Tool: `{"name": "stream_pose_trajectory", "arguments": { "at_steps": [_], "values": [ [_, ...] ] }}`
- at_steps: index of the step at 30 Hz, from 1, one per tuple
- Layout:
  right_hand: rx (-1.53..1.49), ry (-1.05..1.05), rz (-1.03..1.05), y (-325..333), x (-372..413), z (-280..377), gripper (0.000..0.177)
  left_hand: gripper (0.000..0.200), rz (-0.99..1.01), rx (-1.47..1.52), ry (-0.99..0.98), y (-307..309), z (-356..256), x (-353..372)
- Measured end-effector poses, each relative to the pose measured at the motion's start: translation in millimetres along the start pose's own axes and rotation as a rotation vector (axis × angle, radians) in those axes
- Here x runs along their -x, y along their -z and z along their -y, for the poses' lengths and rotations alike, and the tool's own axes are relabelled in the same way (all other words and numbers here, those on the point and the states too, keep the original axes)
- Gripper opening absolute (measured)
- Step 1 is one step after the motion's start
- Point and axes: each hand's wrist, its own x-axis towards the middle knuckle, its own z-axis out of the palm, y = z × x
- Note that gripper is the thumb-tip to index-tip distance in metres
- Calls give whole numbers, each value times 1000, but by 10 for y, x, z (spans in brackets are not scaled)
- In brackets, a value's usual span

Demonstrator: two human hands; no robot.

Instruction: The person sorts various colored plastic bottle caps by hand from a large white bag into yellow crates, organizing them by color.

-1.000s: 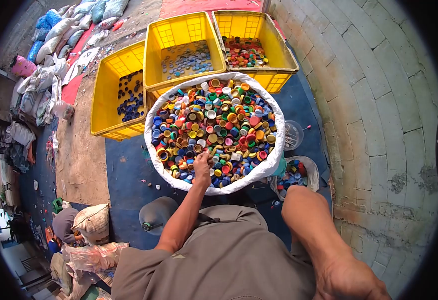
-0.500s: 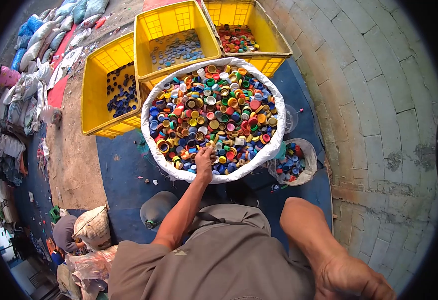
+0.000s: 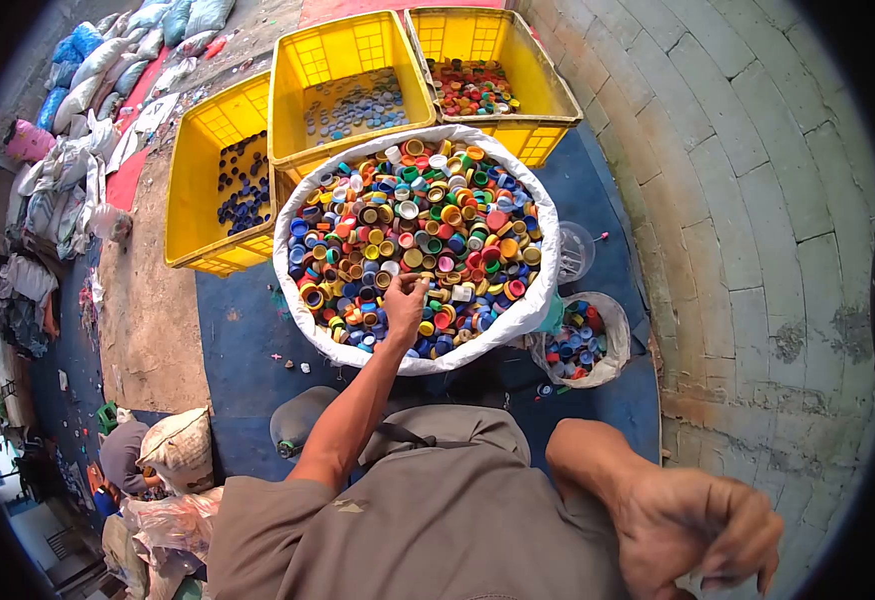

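Observation:
A wide white-rimmed sack (image 3: 556,262) brims with bottle caps (image 3: 428,215) of many colours. My left hand (image 3: 404,302) reaches into the near part of the heap, its fingers pinched together. A small pale bottle cap seems to sit at the fingertips, among others touching them. At lower right, my right hand (image 3: 703,525) hangs away from the sack, near my knee side. Its fingers are loosely curled and apart, slightly smeared, with nothing visible in them.
Behind the sack stand yellow crates: dark caps in the left crate (image 3: 190,190), pale blue in the middle crate (image 3: 353,60), red in the right crate (image 3: 458,35). A small bag (image 3: 618,345) of caps sits right, beside a stone wall (image 3: 758,220). A person (image 3: 126,455) is at lower left.
My left hand has moved slightly up and left over the caps. My right hand has risen and its fingers have loosened from a more closed shape. The view has shifted a little.

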Motion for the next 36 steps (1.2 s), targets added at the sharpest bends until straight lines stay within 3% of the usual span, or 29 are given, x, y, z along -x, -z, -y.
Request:
{"name": "stream_pose_trajectory", "arguments": {
  "at_steps": [2,4,7,10,13,18,21,22,26,29,31,34,36],
  "values": [
    [243,-257,-49,256,33,142,56,34,-38,-173,-113,-226,37,-123],
    [400,-331,-167,531,202,201,47,39,-96,-392,-270,-444,87,-274],
    [613,-605,-68,1047,391,420,56,46,-174,-590,-401,-756,47,-400],
    [603,-799,-2,1496,557,564,60,51,-191,-784,-426,-922,77,-510],
    [617,-884,37,1847,714,688,61,51,-252,-963,-309,-1051,42,-528],
    [657,-986,110,2310,920,693,60,48,-305,-944,-265,-1185,-31,-429],
    [708,-1055,139,2502,1066,645,54,46,-284,-725,-252,-1189,-45,-397],
    [754,-1116,123,2551,1143,642,52,41,-331,-629,-392,-1172,4,-422],
    [923,-1268,116,2746,1507,604,45,31,-161,-90,-97,-1009,-144,-235],
    [1107,-1345,168,2887,1794,608,41,18,-5,614,128,-769,-314,14],
    [1215,-1376,218,2976,1979,609,37,22,64,815,209,-531,-274,146],
    [1333,-1510,373,3068,2126,579,39,15,-48,946,313,-310,-267,404],
    [1352,-1447,515,3210,2300,520,41,12,-60,935,402,-163,-178,491]
  ]
}}
